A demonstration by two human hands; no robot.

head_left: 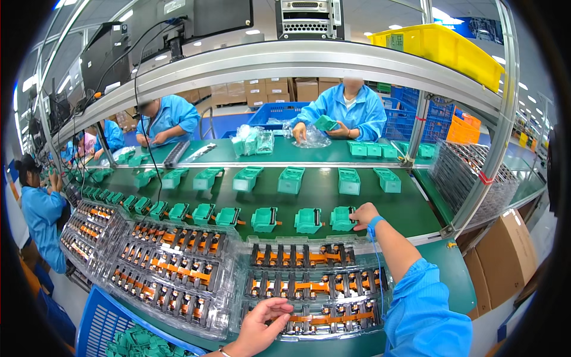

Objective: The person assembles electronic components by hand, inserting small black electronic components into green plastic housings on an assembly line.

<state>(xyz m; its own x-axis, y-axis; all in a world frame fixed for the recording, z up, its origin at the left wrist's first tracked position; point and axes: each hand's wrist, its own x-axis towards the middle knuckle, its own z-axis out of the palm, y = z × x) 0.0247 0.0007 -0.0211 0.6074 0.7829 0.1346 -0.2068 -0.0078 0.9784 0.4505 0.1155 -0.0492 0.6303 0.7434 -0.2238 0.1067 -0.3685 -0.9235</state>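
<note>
A person in a blue smock works at a green conveyor belt (333,205), seen from above through a wide, curved lens.

The right hand (363,215) reaches forward over the belt and rests its fingertips on a small green plastic housing (342,218), the last at the right of a row of similar housings. The fingers are curled loosely around the housing's right edge, not fully closed; whether they actually pinch it cannot be told. A blue strap circles that wrist.

The left hand (262,324) is low and close, palm down, fingers bent and partly closed over the near edge of a clear plastic tray (315,291). The tray holds rows of small black and orange parts with copper-coloured ends. The fingertips seem to touch one of these parts, though a firm grip cannot be confirmed.

The housing looks light, hard and rigid (a moulded shell, probably hollow), best taken by its outer side walls. The tray looks thin and flexible, so its small parts are likely easier to lift singly by their bodies.

More clear trays (166,262) lie to the left. A blue crate (113,327) of green pieces sits at the lower left. Other workers in blue smocks sit across the belt, and a yellow bin (440,47) rests on the overhead shelf.
</note>
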